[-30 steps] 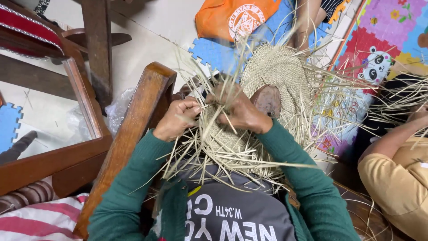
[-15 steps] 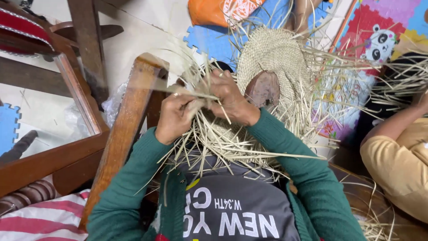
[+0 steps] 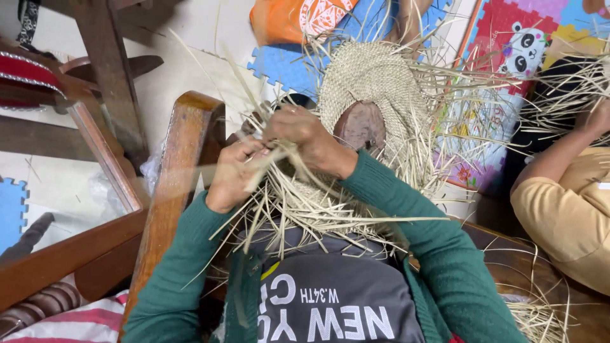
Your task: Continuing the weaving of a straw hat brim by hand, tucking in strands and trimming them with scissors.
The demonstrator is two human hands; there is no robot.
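Both hands have shifted slightly higher against the weave [image 3: 375, 82] since the earlier frame, strands now crossing between them. Left hand [image 3: 232, 178] is clenched on a straw strip [image 3: 267, 166] just below the weave; right hand [image 3: 305, 136] pinches loose straw [image 3: 305, 209] at the weave's lower edge. Wooden form [image 3: 360, 125] sits under the weave's centre; chair arm [image 3: 181, 171] stands left of it.

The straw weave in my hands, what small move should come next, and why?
Probably pull the strand pinched by the left hand snug across the weave. The right hand already presses on the crossing beside it, and loose straw ends fan out below, so that stitch looks unfinished. How tight it is cannot be seen.
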